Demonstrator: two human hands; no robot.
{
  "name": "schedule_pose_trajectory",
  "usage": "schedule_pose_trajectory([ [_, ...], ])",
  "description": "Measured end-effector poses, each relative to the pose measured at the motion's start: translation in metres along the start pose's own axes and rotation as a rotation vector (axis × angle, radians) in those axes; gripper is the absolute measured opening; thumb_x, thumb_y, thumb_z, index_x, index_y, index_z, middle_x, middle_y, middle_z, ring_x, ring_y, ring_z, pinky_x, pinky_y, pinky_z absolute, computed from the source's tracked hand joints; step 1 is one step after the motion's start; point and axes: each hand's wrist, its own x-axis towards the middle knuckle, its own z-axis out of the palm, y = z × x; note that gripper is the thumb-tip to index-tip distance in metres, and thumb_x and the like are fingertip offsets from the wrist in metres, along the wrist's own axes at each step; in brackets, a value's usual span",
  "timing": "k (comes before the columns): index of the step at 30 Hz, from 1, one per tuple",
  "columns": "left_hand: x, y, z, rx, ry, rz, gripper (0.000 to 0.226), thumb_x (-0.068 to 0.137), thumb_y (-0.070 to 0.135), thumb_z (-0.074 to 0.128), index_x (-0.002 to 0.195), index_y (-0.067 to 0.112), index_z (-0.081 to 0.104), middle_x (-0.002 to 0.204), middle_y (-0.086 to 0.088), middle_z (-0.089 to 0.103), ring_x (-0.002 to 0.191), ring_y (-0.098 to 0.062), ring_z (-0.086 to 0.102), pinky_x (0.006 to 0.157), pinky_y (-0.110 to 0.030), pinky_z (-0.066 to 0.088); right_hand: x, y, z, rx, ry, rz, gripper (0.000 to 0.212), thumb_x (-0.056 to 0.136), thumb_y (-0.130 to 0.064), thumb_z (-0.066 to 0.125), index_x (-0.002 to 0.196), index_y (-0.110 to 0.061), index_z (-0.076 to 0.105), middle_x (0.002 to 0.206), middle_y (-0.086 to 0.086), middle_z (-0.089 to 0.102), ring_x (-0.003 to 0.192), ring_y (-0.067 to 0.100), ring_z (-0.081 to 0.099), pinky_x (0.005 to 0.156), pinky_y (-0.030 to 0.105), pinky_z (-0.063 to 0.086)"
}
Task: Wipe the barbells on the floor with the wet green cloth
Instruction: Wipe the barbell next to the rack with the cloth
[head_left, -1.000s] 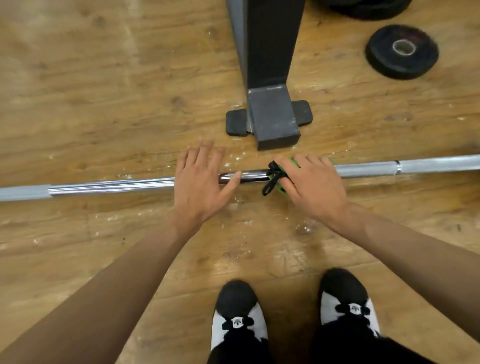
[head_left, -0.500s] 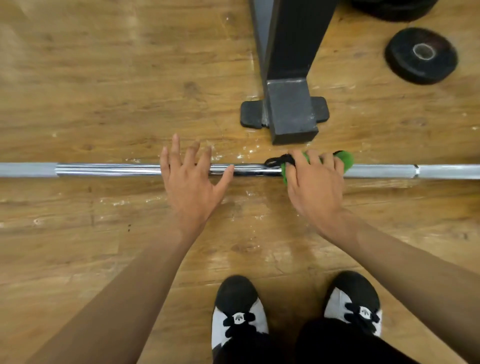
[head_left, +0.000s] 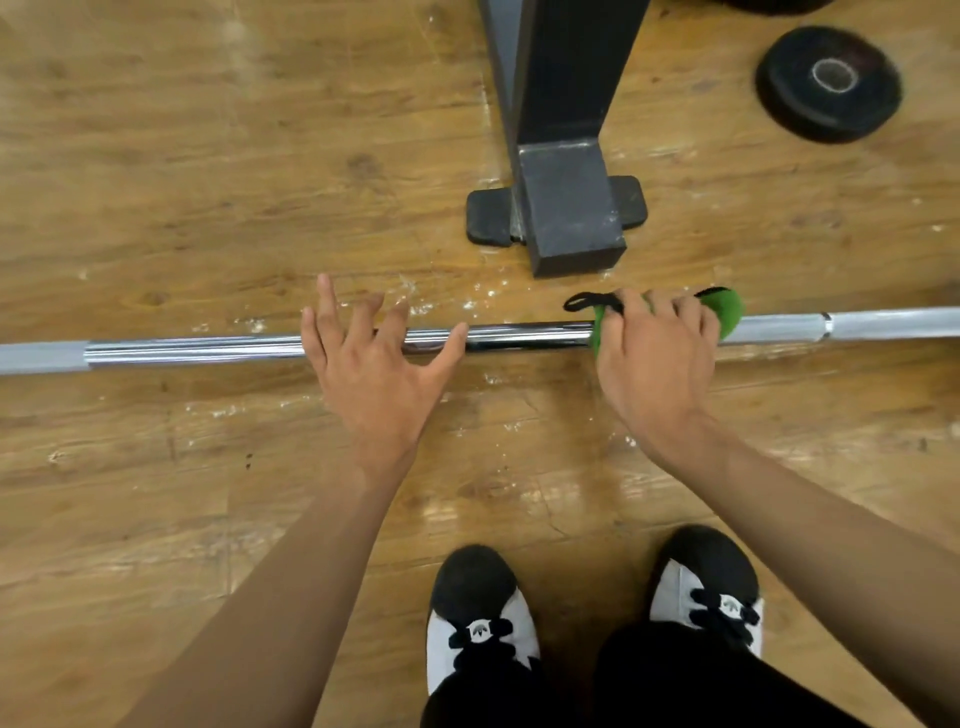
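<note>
Barbell (head_left: 208, 349): shiny chrome middle, duller ends.

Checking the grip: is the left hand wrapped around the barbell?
No, the left hand is open, fingers spread straight, over the barbell.

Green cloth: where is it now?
Head view, right of centre: the green cloth is on the barbell under the right hand, near the dark rack foot.

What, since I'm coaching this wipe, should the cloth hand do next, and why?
Probably slide the right hand and green cloth rightward along the barbell: the cloth wraps the bar, the left hand rests on it, and more shaft lies beyond.
</note>
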Motion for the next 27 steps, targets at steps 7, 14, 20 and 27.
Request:
schedule_pose_trajectory([
  [7, -0.008, -0.008, -0.005, -0.038, -0.020, 0.012, 0.060, 0.098, 0.069, 0.055, 0.110, 0.015, 0.079, 0.123, -0.006, 0.074, 0.151, -0.035, 0.038, 0.125, -0.049, 0.022, -0.018, -0.062, 0.009, 0.062, -0.065, -0.394, 0.040, 0.103, -0.039, 0.034, 0.127, -0.025, 0.063, 0.107, 0.003, 0.070, 0.096, 0.030, 0.062, 0.086, 0.043, 0.042],
  [14, -0.018, -0.003, -0.019, -0.087, -0.093, -0.026, 0.053, 0.101, 0.060, 0.053, 0.112, 0.015, 0.078, 0.130, -0.007, 0.070, 0.154, -0.032, 0.033, 0.128, -0.045, 0.010, -0.018, 0.029, -0.003, 0.082, -0.020, -0.103, 0.042, 0.101, -0.037, 0.031, 0.120, -0.017, 0.062, 0.103, 0.006, 0.066, 0.097, 0.030, 0.054, 0.095, 0.046, 0.036],
  [20, -0.022, 0.001, -0.026, -0.042, -0.137, -0.016, 0.047, 0.101, 0.054, 0.053, 0.111, 0.015, 0.077, 0.137, -0.007, 0.066, 0.155, -0.034, 0.030, 0.127, -0.051, 0.011, -0.032, -0.056, 0.006, 0.055, -0.113, -0.308, 0.047, 0.102, -0.039, 0.025, 0.125, -0.022, 0.062, 0.108, 0.000, 0.069, 0.098, 0.026, 0.060, 0.093, 0.042, 0.041],
  [27, -0.018, -0.005, -0.037, -0.041, -0.259, 0.006, 0.054, 0.104, 0.053, 0.045, 0.123, 0.011, 0.073, 0.149, -0.016, 0.056, 0.153, -0.034, 0.033, 0.128, -0.051, 0.015, -0.022, 0.017, 0.000, 0.075, -0.123, -0.335, 0.044, 0.102, -0.039, 0.026, 0.126, -0.021, 0.057, 0.103, 0.002, 0.065, 0.096, 0.027, 0.059, 0.091, 0.043, 0.044],
])
